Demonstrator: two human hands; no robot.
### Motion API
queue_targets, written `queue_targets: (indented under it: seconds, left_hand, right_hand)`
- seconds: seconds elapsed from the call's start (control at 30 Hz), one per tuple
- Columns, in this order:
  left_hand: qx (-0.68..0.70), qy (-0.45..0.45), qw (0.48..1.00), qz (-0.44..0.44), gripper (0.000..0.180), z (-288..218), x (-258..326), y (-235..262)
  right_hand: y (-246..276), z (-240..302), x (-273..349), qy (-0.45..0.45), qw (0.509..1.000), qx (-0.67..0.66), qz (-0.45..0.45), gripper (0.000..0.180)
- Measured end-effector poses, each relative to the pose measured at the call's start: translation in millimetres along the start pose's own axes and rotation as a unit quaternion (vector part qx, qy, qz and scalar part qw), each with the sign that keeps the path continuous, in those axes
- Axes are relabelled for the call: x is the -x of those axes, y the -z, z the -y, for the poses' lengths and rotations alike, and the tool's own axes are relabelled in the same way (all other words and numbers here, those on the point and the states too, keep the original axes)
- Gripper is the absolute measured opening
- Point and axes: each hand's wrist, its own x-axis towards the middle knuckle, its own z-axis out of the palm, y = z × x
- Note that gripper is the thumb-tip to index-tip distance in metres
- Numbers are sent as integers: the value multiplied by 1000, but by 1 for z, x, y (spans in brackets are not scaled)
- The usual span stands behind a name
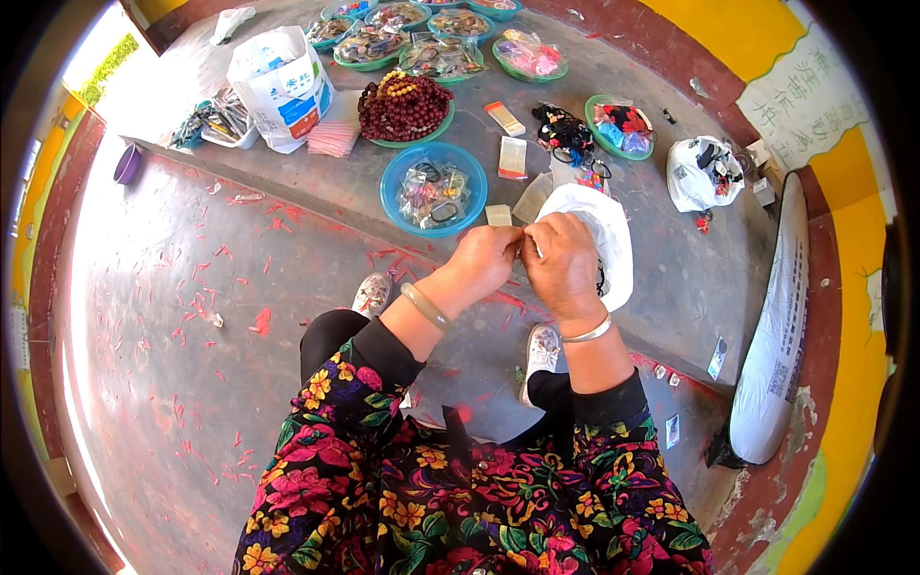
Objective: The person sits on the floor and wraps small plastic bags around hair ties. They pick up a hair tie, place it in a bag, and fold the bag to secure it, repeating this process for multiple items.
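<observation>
My left hand and my right hand meet at their fingertips in the middle of the view. Both are closed in a pinch; whatever lies between the fingers is too small to make out. Just behind and to the right of them, a white plastic bag stands with its mouth spread, dark cords partly showing inside. A blue plastic basin is beyond my left hand, holding small clear packets. Small flat cards lie between the basin and the bag.
A green basin heaped with dark red bead strings stands farther back, near a white shopping bag. More filled basins line the back. At right are a stuffed white bag and a long wrapped roll. Red scraps litter the floor.
</observation>
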Motion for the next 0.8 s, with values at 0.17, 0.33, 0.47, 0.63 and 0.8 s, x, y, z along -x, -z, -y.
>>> queue_targets:
  seconds: [0.17, 0.33, 0.47, 0.63, 0.8]
  left_hand:
    - [14, -10, 1000, -11, 22, 5, 0, -2]
    - [0, -19, 1000, -3, 19, 4, 0, -2]
    - [-31, -4, 999, 18, 16, -4, 2, 2]
    - [-40, -10, 999, 14, 16, 4, 3, -3]
    - [-26, -24, 999, -17, 17, 2, 2, -4]
  right_hand:
    - [0, -2, 1, -32, 998, -47, -2, 9]
    - [3, -1, 1, -20, 999, -39, 10, 8]
    - [3, -1, 4, -18, 999, -14, 38, 8]
    - [2, -1, 3, -29, 998, -12, 46, 7]
    - [3, -4, 4, -79, 993, -78, 48, 7]
